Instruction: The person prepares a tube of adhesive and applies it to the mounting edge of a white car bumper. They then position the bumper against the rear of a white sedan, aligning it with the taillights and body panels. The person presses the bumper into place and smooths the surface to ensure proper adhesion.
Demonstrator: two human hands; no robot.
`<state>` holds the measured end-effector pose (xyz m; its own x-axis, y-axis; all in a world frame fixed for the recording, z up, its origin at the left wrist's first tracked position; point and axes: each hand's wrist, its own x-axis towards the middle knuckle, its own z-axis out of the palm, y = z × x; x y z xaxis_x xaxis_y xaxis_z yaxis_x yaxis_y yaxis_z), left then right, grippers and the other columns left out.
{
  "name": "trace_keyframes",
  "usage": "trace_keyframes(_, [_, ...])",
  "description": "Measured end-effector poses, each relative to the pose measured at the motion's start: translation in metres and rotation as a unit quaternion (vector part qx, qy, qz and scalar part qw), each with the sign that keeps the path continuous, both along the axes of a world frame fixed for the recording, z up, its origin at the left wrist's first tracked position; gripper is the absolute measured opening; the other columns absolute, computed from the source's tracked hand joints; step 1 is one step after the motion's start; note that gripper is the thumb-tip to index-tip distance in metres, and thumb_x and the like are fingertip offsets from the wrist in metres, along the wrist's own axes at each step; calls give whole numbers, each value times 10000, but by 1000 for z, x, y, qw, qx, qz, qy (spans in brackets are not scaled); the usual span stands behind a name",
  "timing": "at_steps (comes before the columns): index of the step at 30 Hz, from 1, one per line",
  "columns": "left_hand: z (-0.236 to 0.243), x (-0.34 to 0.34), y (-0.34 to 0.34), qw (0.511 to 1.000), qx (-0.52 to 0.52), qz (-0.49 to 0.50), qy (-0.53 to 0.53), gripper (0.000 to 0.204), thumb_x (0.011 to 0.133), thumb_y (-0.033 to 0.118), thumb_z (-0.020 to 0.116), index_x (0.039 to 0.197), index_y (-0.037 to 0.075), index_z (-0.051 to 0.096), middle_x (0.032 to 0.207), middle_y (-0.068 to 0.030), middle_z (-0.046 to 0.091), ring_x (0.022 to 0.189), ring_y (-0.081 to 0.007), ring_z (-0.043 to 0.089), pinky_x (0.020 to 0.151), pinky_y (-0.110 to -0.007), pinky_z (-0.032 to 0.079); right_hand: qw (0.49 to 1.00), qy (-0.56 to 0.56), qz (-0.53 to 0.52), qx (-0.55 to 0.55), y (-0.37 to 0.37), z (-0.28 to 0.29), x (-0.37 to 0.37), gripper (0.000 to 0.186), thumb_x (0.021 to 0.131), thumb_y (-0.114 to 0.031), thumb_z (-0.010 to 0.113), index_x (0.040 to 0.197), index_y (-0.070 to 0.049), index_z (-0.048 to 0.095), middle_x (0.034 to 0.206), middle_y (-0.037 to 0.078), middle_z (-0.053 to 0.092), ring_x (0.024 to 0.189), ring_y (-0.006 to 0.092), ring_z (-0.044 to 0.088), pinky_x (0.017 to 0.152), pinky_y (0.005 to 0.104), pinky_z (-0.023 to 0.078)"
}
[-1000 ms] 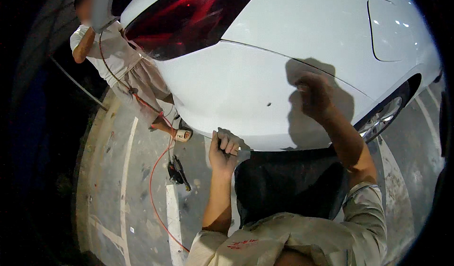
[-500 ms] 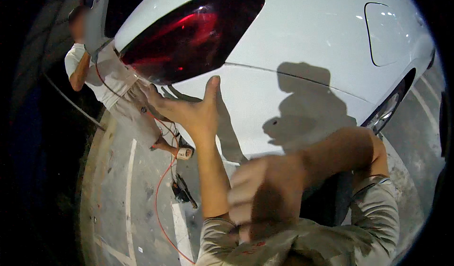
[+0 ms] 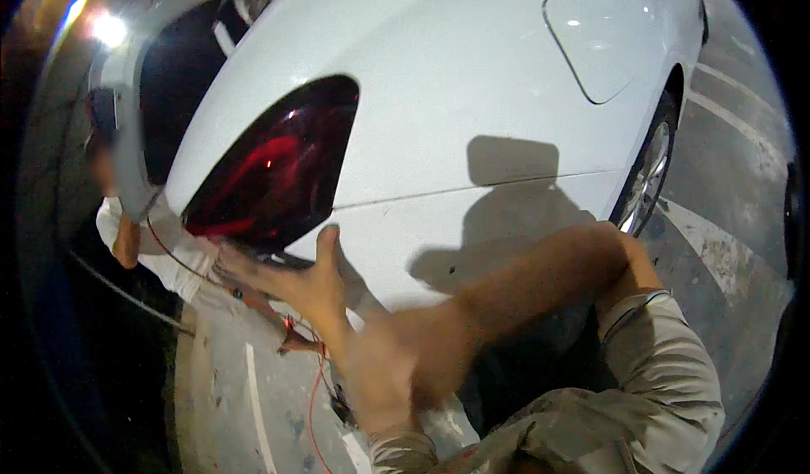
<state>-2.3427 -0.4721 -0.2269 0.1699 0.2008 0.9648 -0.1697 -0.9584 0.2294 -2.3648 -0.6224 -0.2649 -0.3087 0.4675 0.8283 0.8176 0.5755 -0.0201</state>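
Note:
My left hand (image 3: 308, 288) is just below the red tail light (image 3: 283, 162) of a white car (image 3: 447, 69). Its thumb points up and stands apart from the fingers, which stretch left and are partly blurred; nothing shows in its grip. Whether it touches the bumper (image 3: 396, 255), I cannot tell. My right forearm crosses in front of me from the right. Smeared by motion, my right hand (image 3: 392, 356) lies over my left forearm in the picture, its fingers not readable; whether the two touch is unclear.
At the left, another person (image 3: 169, 263) in light clothes stands behind the car's raised rear lid (image 3: 126, 128). A red hose or cord (image 3: 316, 406) runs across the grey floor (image 3: 228, 390) with white lines. The car's rear wheel (image 3: 650, 170) is at the right.
The view has shifted, and the tail light looks smaller and lower left. My right hand has moved left, closer over my left forearm. My left hand remains spread below the light.

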Motion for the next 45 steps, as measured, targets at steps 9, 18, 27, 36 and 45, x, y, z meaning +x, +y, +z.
trace_keyframes(9, [6, 11, 12, 999, 38, 19, -19, 1148, 634, 488, 794, 1449, 3, 148, 1495, -228, 159, 1380, -378, 185, 1136, -490, 141, 958, -21, -254, 132, 32, 50, 59, 193, 852, -209, 571, 755, -42, 581, 671, 112, 551, 522, 237, 539, 537, 375, 461])
trace_keyframes(18, [13, -1, 17, 997, -19, -61, -36, 862, 858, 462, 544, 1451, -19, 143, 1498, -252, 141, 1391, -378, 164, 1133, -467, 146, 973, 82, -197, 85, 23, 53, 41, 208, 770, -222, 616, 787, -17, 650, 696, 188, 610, 487, 263, 556, 490, 425, 451])
trace_keyframes(27, [-19, 20, -82, 987, 135, 68, 59, 790, 893, 421, 351, 1396, -151, 145, 1470, -350, 86, 1368, -514, 37, 1101, -581, 36, 541, 549, 635, 38, -55, 69, 69, 392, 975, -299, 385, 621, -135, 344, 564, -48, 301, 467, 72, 284, 457, 239, 234])
trace_keyframes(36, [-83, -63, -175, 844, -193, -492, 87, 849, 925, 617, 305, 1445, -20, 95, 1511, -179, 170, 1378, -364, 199, 1120, -417, 156, 684, 627, 310, 207, -74, 8, -7, 388, 996, -322, 333, 1162, 8, 451, 1194, 164, 460, 1162, 260, 434, 937, 346, 376])
trace_keyframes(45, [-59, -87, -135, 719, -350, -581, 150, 853, 898, 688, 177, 1423, 20, 254, 1454, -187, 313, 1310, -328, 357, 1038, -455, 325, 969, 141, -177, 95, -65, -58, -37, 701, 911, -557, 399, 1348, -9, 403, 1482, 154, 288, 1366, 380, 250, 1100, 521, 193])
